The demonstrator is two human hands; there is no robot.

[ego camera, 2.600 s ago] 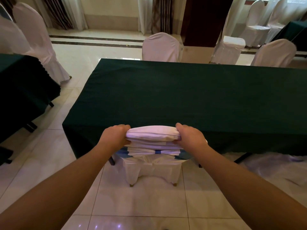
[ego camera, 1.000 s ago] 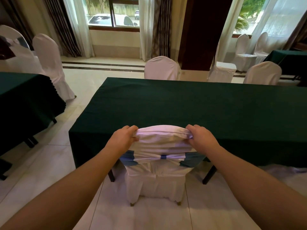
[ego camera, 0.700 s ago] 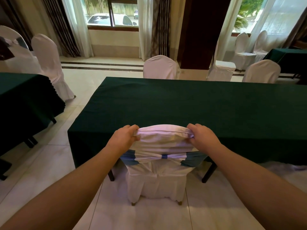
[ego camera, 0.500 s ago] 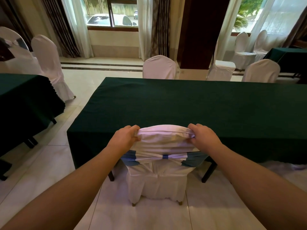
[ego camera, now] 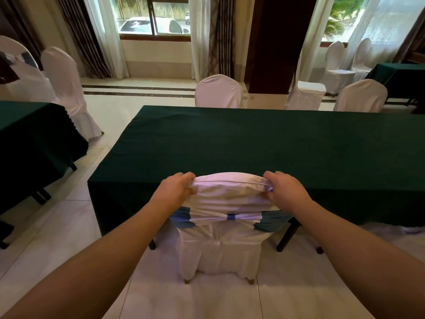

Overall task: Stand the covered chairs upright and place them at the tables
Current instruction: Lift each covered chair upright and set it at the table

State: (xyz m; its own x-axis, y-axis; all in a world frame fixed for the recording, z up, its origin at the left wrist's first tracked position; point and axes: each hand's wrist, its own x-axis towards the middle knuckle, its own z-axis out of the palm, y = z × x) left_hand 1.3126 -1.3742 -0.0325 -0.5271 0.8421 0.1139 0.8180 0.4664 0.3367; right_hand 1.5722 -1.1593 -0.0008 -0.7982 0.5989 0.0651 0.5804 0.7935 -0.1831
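Right up against the near edge of the big green table (ego camera: 253, 143) stands the covered chair (ego camera: 224, 245), upright on the tiled floor (ego camera: 69, 226), its back toward the camera and its seat tucked in under the tablecloth's overhang. The person has both hands on the top of the chair back: the left hand (ego camera: 174, 189) grips the left top corner, fingers curled over the white cover with the thumb on the near side, and the right hand (ego camera: 286, 192) does the same on the right corner, bunching the fabric a bit. So both hands are clamped on the chair, arms stretched out straight. A blue sash (ego camera: 230, 217) is tied round the middle of the chair back with a little knot in the centre. Two of the chair's feet show at the bottom of the cover.

On the far side of the table sit three more white covered chairs; the left one (ego camera: 218, 92) is just beside the table's far edge. Another green table (ego camera: 34, 139) is off to the left with a white chair (ego camera: 66, 88) beside it. Behind are curtains (ego camera: 92, 35) and a window (ego camera: 154, 17) with a white car (ego camera: 147, 25) outside.
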